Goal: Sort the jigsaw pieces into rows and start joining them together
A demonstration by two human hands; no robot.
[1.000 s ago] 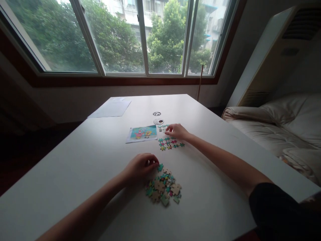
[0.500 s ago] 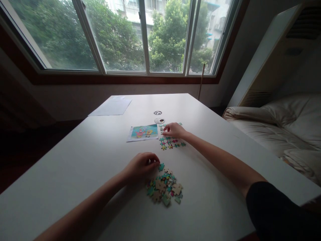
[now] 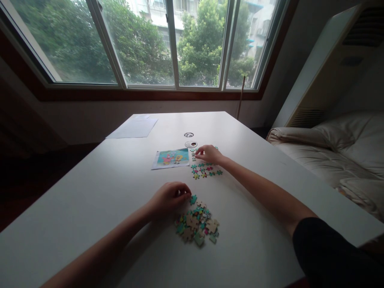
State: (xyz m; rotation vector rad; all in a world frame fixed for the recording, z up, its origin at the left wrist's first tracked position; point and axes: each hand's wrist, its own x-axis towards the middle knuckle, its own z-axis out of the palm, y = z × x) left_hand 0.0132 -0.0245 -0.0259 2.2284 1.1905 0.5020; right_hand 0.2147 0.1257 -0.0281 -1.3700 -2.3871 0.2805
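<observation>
A heap of loose puzzle pieces (image 3: pixel 198 225) lies on the white table (image 3: pixel 99 188) close to me. My left hand (image 3: pixel 169 198) rests curled at the heap's upper left edge, fingertips pinched together beside a teal piece. Farther off, my right hand (image 3: pixel 209 153) is stretched out with fingers curled over a spread of separated teal and pink pieces (image 3: pixel 205 171). Whether either hand holds a piece is hidden. A colourful reference picture (image 3: pixel 171 157) lies just left of my right hand.
A white sheet of paper (image 3: pixel 133 128) lies at the table's far left. Two small round objects (image 3: pixel 190 143) sit beyond the picture. A window runs along the far wall; a cream sofa or bedding (image 3: pixel 333 152) stands to the right of the table.
My right hand has shifted a little over the spread pieces, ending slightly farther away. My left hand stays at the heap. The view has tilted slightly.
</observation>
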